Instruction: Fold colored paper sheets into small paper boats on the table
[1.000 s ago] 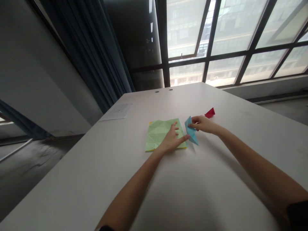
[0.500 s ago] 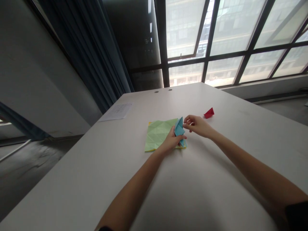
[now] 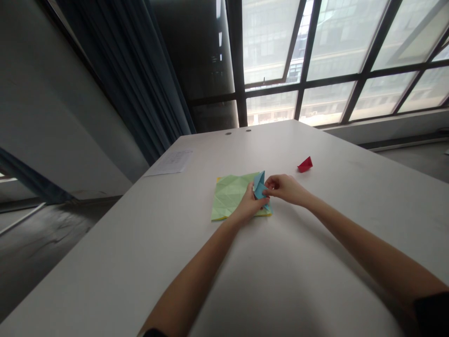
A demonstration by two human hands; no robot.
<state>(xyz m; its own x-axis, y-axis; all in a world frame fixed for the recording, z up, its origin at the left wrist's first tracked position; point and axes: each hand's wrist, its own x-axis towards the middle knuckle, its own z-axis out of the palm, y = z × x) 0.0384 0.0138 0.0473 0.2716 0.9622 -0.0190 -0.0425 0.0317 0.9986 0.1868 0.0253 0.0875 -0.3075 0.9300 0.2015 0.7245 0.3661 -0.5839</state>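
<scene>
Your left thumb lies across the lower part of the blue folded paper (image 3: pixel 259 188) with the fingers behind it, so your left hand (image 3: pixel 249 202) has it clasped. Your right hand (image 3: pixel 285 188) has thumb and forefinger pinching the right-hand corner of that same paper, the other fingers curled in. The blue piece is held tilted over the right edge of the green paper sheet (image 3: pixel 229 193), its upper point rising past your fingers.

Your left wrist crosses the sheet's near edge. To your left, the white tabletop (image 3: pixel 157 234) runs wide to its slanting side edge; on your right, it stretches well beyond your forearm. A red folded paper (image 3: pixel 305 164) sits just past your right hand, near but apart from it.

The blue paper is crisp, with sharp triangular facets. The green sheet is square and matte, netted with creases, a yellow sheet (image 3: pixel 220 219) peeping from beneath. The red piece is angular, with a hollow end. Farther off, a printed white paper (image 3: pixel 170 163) lies flat along the left edge; two dark round discs mark the far end.
</scene>
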